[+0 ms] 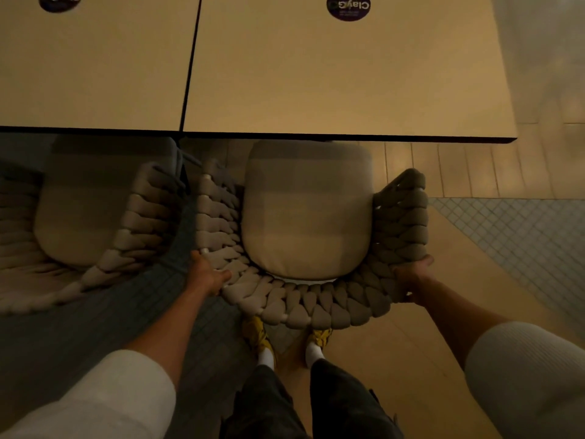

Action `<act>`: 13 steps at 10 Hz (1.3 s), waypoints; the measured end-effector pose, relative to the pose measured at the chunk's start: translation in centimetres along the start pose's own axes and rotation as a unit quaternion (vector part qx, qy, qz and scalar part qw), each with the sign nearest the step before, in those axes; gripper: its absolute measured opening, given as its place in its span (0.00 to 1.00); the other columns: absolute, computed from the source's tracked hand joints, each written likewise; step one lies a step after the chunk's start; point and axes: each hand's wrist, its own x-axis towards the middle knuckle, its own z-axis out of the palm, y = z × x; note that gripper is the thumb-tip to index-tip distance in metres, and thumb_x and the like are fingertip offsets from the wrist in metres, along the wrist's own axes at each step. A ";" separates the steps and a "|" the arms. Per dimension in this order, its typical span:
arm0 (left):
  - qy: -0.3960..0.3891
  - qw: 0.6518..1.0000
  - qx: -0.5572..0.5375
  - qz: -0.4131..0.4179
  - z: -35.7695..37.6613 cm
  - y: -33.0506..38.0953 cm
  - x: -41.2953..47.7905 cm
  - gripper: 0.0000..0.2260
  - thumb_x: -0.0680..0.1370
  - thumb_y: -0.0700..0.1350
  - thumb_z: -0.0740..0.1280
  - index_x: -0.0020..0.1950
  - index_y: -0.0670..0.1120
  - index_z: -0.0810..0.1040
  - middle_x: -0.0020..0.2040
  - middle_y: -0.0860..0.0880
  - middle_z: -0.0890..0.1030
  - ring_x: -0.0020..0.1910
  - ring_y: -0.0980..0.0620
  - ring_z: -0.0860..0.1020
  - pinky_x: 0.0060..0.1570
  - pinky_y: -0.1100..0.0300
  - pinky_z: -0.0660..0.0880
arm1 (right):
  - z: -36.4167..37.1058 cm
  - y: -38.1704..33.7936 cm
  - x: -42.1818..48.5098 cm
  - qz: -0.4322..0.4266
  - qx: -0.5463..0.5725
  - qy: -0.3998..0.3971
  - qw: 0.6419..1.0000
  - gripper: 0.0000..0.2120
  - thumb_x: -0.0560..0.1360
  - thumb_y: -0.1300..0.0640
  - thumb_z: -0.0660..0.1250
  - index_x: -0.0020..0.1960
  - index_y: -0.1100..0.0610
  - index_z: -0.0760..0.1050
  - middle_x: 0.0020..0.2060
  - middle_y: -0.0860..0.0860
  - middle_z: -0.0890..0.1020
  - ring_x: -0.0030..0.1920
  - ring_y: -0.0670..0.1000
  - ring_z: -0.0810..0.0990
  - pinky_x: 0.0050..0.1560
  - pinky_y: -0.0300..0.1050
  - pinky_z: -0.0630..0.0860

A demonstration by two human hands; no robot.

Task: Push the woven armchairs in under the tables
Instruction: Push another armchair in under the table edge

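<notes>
Both my hands grip a woven armchair [300, 307] facing a table [348, 77].

My left hand [207, 275] and right hand [411, 277] curl around its braided back rim, one on each side. The seat cushion [307, 217] has its front edge just under the table edge. A second armchair [142, 223] stands just beside it, on my left.

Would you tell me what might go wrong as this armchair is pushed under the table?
1. The armchair has its left-side arm very close to the neighbouring armchair; the woven arms may catch as it goes in.
2. Its arms might strike the table edge; their height against it cannot be judged from above.
3. The left hand grips the rim on that tight side and could get pinched.
</notes>
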 end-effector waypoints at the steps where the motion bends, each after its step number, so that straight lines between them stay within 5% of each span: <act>1: -0.001 1.000 0.004 -0.001 -0.9 2.1 -3.0 0.36 0.65 0.43 0.83 0.61 0.51 0.60 0.62 0.40 0.77 0.56 0.37 0.80 0.46 0.37 0.84 | -0.5 -0.5 -0.7 0.008 0.016 0.017 1.000 0.46 0.76 0.55 0.71 0.83 0.52 0.44 0.77 0.65 0.63 0.72 0.72 0.70 0.68 0.73 0.72; 2: 0.008 1.000 0.000 0.003 -1.0 3.0 -4.3 0.33 0.69 0.39 0.81 0.63 0.46 0.62 0.58 0.41 0.75 0.55 0.37 0.80 0.40 0.39 0.84 | -0.3 -1.2 -2.0 0.057 0.085 0.020 0.995 0.38 0.79 0.44 0.69 0.80 0.41 0.48 0.71 0.62 0.69 0.65 0.71 0.75 0.57 0.76 0.77; 3: 0.015 1.000 -0.004 0.006 -1.0 3.0 -4.6 0.32 0.69 0.38 0.81 0.61 0.47 0.62 0.60 0.39 0.76 0.54 0.37 0.81 0.41 0.37 0.84 | -0.8 -1.6 -4.7 0.025 0.080 0.013 0.996 0.39 0.76 0.43 0.72 0.77 0.43 0.50 0.66 0.61 0.71 0.61 0.71 0.77 0.51 0.77 0.79; 5: -0.002 0.999 -0.032 -0.005 -0.5 3.0 -4.9 0.30 0.72 0.35 0.79 0.60 0.45 0.61 0.59 0.38 0.76 0.50 0.38 0.80 0.31 0.49 0.80 | -1.9 -1.7 -4.9 0.022 0.063 -0.012 0.998 0.39 0.77 0.47 0.73 0.76 0.39 0.50 0.65 0.60 0.70 0.60 0.71 0.77 0.43 0.76 0.80; 7: 0.000 0.999 -0.029 -0.016 -0.8 3.1 -5.4 0.31 0.70 0.36 0.79 0.61 0.46 0.60 0.62 0.39 0.76 0.55 0.34 0.81 0.39 0.37 0.83 | -2.3 -1.3 -4.2 -0.007 0.024 -0.008 1.000 0.42 0.75 0.54 0.75 0.77 0.41 0.50 0.66 0.62 0.71 0.60 0.74 0.76 0.43 0.80 0.79; 9: -0.019 0.998 -0.046 -0.036 -0.7 4.3 -6.9 0.30 0.73 0.34 0.77 0.63 0.47 0.60 0.62 0.41 0.73 0.57 0.35 0.79 0.31 0.47 0.81 | -2.8 -1.7 -3.5 -0.031 0.023 -0.030 0.999 0.36 0.79 0.58 0.73 0.76 0.46 0.54 0.68 0.62 0.69 0.60 0.73 0.76 0.43 0.73 0.82; 13: -0.017 0.998 -0.054 -0.037 -0.6 4.1 -6.4 0.34 0.74 0.37 0.78 0.72 0.45 0.60 0.71 0.39 0.72 0.61 0.35 0.78 0.34 0.49 0.79 | -2.9 -3.0 -4.9 -0.048 0.031 -0.030 0.998 0.37 0.81 0.57 0.71 0.80 0.50 0.50 0.72 0.64 0.67 0.62 0.72 0.76 0.44 0.69 0.81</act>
